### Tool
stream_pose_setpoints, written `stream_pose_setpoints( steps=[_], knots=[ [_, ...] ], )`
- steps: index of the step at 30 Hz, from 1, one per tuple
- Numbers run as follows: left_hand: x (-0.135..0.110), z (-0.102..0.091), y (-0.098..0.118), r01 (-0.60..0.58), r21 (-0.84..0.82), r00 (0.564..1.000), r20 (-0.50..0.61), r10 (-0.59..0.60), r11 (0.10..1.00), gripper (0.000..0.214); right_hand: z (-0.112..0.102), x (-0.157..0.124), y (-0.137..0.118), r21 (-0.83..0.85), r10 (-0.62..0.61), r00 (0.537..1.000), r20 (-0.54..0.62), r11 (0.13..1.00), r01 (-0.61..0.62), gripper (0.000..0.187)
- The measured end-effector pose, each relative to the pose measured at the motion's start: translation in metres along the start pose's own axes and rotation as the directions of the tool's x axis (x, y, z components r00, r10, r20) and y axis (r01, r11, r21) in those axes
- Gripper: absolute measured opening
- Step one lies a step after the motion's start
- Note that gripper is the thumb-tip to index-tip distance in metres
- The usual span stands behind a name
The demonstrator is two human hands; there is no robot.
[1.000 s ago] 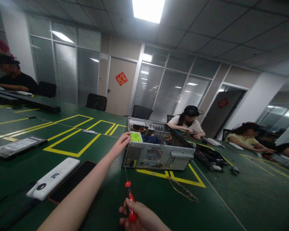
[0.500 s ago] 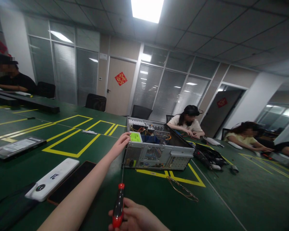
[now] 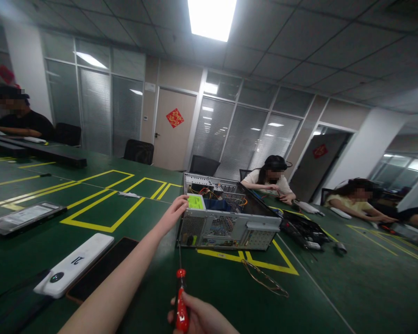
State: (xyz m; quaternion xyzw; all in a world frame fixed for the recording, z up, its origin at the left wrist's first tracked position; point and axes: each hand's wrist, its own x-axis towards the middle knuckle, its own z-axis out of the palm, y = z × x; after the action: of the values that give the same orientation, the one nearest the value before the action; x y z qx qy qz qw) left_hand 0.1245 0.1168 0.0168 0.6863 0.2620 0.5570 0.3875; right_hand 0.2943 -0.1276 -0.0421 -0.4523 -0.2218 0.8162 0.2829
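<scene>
An open grey computer case [image 3: 226,222] lies on its side on the green table [image 3: 209,287], its rear panel facing me and coloured wires showing inside. My left hand [image 3: 174,213] reaches out and rests its fingers on the case's top left corner, next to a green-labelled power supply [image 3: 196,201]. My right hand [image 3: 198,320] at the bottom edge is closed round the red handle of a screwdriver [image 3: 181,301], whose thin shaft points up toward the case's lower left corner.
A white power bank [image 3: 73,265] and a dark phone [image 3: 104,264] lie to my left, a flat drive [image 3: 22,215] further left. A loose wire loop [image 3: 264,280] lies by the case. Three other people sit at the table, with tools near the one opposite.
The screwdriver in my right hand shifted left, then back right and upright, its tip nearer the case. My left hand stays on the case corner. The view tilted slightly.
</scene>
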Motion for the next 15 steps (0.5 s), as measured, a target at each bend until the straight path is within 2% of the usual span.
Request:
stream_pose_setpoints(
  steps=[3,5,9,11,15],
  knots=[
    [0.001,0.000,-0.001,0.001,0.008,1.000,-0.010,-0.001,1.000,0.056,0.007,-0.009,-0.004,0.094,0.027,0.999,-0.029,0.995,-0.025,0.034],
    [0.001,-0.001,-0.002,0.003,0.009,1.000,-0.009,-0.003,1.000,0.055,0.010,-0.015,-0.006,0.108,0.045,0.996,-0.083,0.993,-0.036,0.043],
    [0.001,-0.002,-0.005,0.010,0.000,1.000,0.018,-0.010,1.000,0.054,0.012,-0.022,-0.006,0.000,0.100,0.993,-0.060,0.995,-0.101,0.070],
    [0.001,-0.002,-0.004,0.025,0.002,0.999,0.021,-0.025,1.000,0.052,0.012,-0.023,-0.005,-0.029,0.113,0.993,-0.046,0.993,-0.114,0.076],
    [0.001,-0.002,-0.001,0.028,-0.001,0.999,0.023,-0.028,1.000,0.049,0.018,-0.022,-0.004,0.106,0.035,0.987,-0.155,0.994,-0.019,0.068]
  ],
)
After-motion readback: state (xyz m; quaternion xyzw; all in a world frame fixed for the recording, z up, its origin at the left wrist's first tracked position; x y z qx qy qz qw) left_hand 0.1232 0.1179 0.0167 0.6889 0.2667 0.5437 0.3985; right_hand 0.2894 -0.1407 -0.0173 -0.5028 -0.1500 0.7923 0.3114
